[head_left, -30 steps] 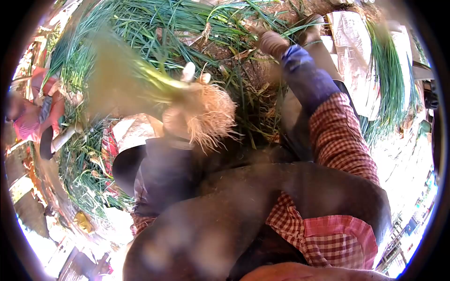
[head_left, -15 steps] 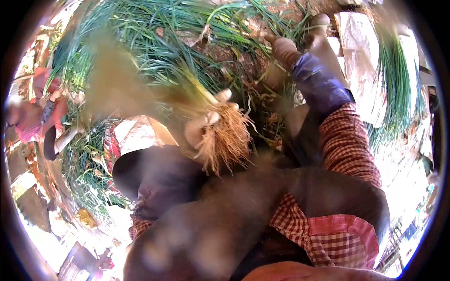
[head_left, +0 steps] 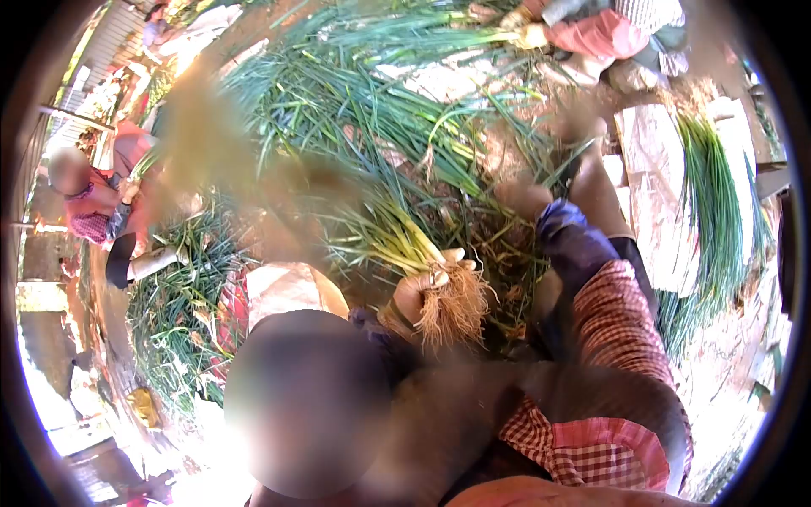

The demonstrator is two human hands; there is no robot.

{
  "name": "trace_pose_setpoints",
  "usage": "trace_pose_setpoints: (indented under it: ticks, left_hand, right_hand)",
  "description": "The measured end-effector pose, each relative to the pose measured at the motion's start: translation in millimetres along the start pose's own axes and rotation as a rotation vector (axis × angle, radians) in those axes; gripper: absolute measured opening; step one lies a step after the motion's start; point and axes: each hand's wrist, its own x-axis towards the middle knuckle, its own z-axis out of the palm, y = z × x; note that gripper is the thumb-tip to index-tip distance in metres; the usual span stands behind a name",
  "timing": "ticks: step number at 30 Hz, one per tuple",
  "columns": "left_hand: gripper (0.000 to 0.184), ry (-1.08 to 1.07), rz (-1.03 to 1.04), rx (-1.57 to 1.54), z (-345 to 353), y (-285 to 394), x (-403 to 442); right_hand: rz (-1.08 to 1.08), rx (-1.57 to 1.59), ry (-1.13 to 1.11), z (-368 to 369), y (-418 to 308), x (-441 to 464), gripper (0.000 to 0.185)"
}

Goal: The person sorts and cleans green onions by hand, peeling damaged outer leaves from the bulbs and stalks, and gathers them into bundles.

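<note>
Green stalks [head_left: 363, 118] spread across the ground [head_left: 549, 114] before me. I have my left hand [head_left: 412, 297] closed around a rooted bunch [head_left: 454, 308], near my blurred right hand [head_left: 524, 198], whose grip and contents I cannot tell.

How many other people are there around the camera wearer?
3: a seated worker at left, a distant person at upper left, and a partly cut-off person at upper right. More may be hidden.
</note>
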Motion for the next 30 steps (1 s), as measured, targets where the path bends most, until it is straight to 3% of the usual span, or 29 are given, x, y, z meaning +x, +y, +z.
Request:
trace_pose_setpoints:
  ticks: [3,5,13,17,21,23,24,27,28,29,30]
  left_hand:
    - [0.051,0.019,0.024,0.046,-6.7,-2.3,2.9]
    - [0.053,0.031,0.023,0.119,-5.0,0.2,0.7]
    - [0.059,-0.004,0.055,0.143,-14.2,-0.6,4.2]
    - [0.055,-0.066,0.028,0.027,-4.5,2.0,1.4]
    - [0.054,-0.034,0.108,0.028,-1.6,10.2,6.5]
    - [0.051,-0.006,0.148,-0.001,-1.8,8.9,9.3]
    - [0.051,0.034,0.214,0.074,-1.5,7.1,12.9]
    - [0.049,-0.007,0.1,0.101,-2.3,2.8,10.4]
    - [0.048,0.032,0.099,0.115,3.1,-0.5,9.3]
    - [0.053,0.072,0.127,0.13,8.0,-5.1,7.9]
    - [0.053,0.057,0.102,0.106,10.1,-5.2,6.7]
  right_hand:
    - [0.262,0.028,-0.112,15.4,-25.3,-17.7,0.037]
    - [0.313,0.015,-0.163,23.2,-33.3,-24.7,0.037]
    - [0.131,0.108,-0.094,-20.6,-35.8,-42.4,0.036]
    - [-0.013,0.567,-0.073,-77.4,-36.1,-74.6,0.037]
    - [0.029,1.747,-0.339,-128.4,-46.3,-116.9,0.037]
    - [0.007,2.072,-0.424,-132.9,-57.8,-123.4,0.038]
    - [-0.085,2.106,-0.41,-115.2,-61.0,-108.5,0.035]
    - [-0.421,2.231,-0.45,-82.4,-87.2,-93.2,0.029]
    - [-0.622,2.065,-0.357,-67.1,-94.7,-78.9,0.03]
    - [-0.623,1.883,-0.101,-48.8,-99.3,-75.0,0.031]
    - [-0.624,1.925,-0.011,-45.2,-115.8,-77.6,0.031]
